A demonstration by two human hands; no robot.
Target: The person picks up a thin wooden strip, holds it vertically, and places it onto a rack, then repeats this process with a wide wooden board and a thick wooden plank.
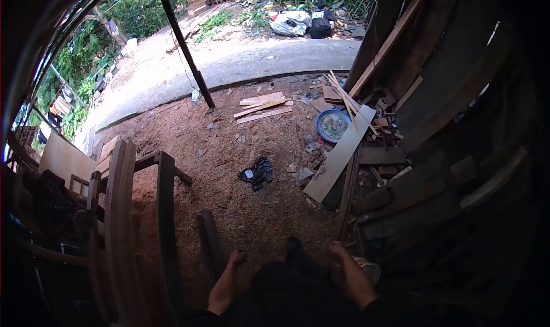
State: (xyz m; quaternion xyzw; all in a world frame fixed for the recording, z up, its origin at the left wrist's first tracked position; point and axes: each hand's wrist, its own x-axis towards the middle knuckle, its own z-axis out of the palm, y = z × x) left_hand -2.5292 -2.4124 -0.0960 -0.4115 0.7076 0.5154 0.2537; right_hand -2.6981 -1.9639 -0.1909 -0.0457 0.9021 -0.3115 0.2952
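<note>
My left hand (237, 256) hangs low over the ground at the bottom centre, its fingers curled; whether it holds anything is too dark to tell. To its left lie dark wooden beams (211, 244). On the other side of my dark clothing, my right hand (337, 248) is curled near the lower end of a long dark plank (346, 204). Its fingers are small and dim, and nothing can be made out in them. Just below that hand is a round container (369, 269), partly hidden by my forearm. A black plastic bag (258, 173) lies on the shavings ahead.
A wooden frame (166, 201) and upright boards (117, 206) stand left, near a seated person (54, 204). Short planks (263, 109) lie ahead. Right are a blue-rimmed tray (333, 126), a pale board (341, 158) and scrap wood. A dark post (186, 49) stands before the concrete path (246, 63).
</note>
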